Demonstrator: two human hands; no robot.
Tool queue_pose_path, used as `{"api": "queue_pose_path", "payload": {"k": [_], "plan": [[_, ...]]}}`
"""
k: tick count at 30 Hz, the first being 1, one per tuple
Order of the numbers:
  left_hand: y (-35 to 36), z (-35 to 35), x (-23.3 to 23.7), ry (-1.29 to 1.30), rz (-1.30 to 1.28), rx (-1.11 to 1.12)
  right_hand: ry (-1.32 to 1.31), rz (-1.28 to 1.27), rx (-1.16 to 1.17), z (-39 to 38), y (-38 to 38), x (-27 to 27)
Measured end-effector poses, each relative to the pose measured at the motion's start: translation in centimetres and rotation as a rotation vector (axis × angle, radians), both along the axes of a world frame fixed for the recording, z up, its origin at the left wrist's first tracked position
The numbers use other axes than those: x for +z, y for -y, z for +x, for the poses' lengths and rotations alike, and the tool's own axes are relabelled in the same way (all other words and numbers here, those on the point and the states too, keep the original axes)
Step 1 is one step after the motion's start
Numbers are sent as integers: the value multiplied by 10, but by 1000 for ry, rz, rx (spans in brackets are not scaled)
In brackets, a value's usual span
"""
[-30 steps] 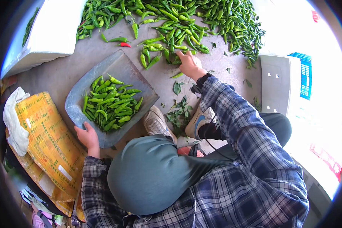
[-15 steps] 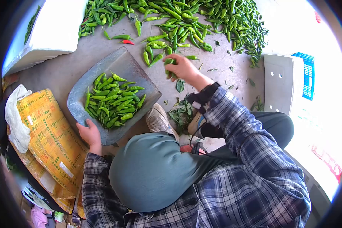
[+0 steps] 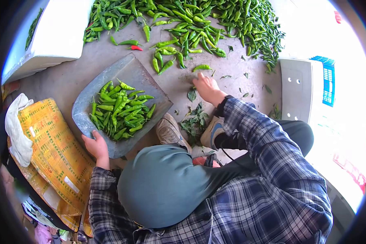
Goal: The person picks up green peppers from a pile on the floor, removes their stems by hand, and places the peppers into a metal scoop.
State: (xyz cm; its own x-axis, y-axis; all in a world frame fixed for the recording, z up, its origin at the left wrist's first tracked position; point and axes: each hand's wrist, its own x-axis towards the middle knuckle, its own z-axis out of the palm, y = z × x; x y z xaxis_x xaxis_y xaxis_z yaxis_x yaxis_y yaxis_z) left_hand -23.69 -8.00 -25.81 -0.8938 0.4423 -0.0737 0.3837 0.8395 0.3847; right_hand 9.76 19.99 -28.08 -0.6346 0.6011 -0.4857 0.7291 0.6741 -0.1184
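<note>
My left hand [image 3: 96, 145] grips the lower left rim of a grey metal scoop [image 3: 152, 77], thumb over the edge. A heap of green chili peppers [image 3: 122, 107] lies in the scoop. My right hand [image 3: 208, 88] is low over the floor, right of the scoop, with its fingers partly stretched and no pepper visible in them. A single green chili pepper [image 3: 201, 68] lies just beyond its fingertips. Farther off, a large pile of green chili peppers [image 3: 187, 18] spreads over the floor, and a red chili pepper [image 3: 136, 48] lies near the scoop's far corner.
Loose leaves [image 3: 195, 122] lie between my shoes [image 3: 171, 129]. A white foam box [image 3: 59, 28] stands at the upper left, a yellow printed sack [image 3: 55, 146] at the left. On the right are a grey-white box [image 3: 295, 87] and a blue plastic crate [image 3: 328, 81].
My right hand has come down and slightly right; the green peppers it held are gone from it. The peppers on top of the scoop's heap lie differently. My left hand stays on the rim.
</note>
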Motion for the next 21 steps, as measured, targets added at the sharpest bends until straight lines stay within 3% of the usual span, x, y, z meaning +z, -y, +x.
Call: {"api": "queue_pose_path", "payload": {"k": [2,4,5,12,14,15,16,17,18,21], "plan": [[1,-2,-1,-5,-1,-1,16,-25,17,0,-4,-2],[3,0,-2,1,-4,-5,-95,67,-296,-6,-21,5],[2,0,-1,9,-7,-9,-25,105,-355,-8,-30,5],[0,0,1,-18,14,-18,-3,53,-248,-21,-58,1],[3,-1,-1,16,41,-7,-125,-129,-342,-51,-44,17],[3,-1,-1,28,34,-8,-278,-255,-286,-64,-35,26],[2,-2,0,38,29,-9,-386,-545,-297,-78,-23,30],[2,-3,-1,34,29,-10,-427,-605,-182,-93,-11,47],[3,-2,-2,32,33,-10,-561,-536,-65,-103,-2,38],[3,-2,-2,23,45,-21,-438,-152,-116,-131,-26,14]]}}
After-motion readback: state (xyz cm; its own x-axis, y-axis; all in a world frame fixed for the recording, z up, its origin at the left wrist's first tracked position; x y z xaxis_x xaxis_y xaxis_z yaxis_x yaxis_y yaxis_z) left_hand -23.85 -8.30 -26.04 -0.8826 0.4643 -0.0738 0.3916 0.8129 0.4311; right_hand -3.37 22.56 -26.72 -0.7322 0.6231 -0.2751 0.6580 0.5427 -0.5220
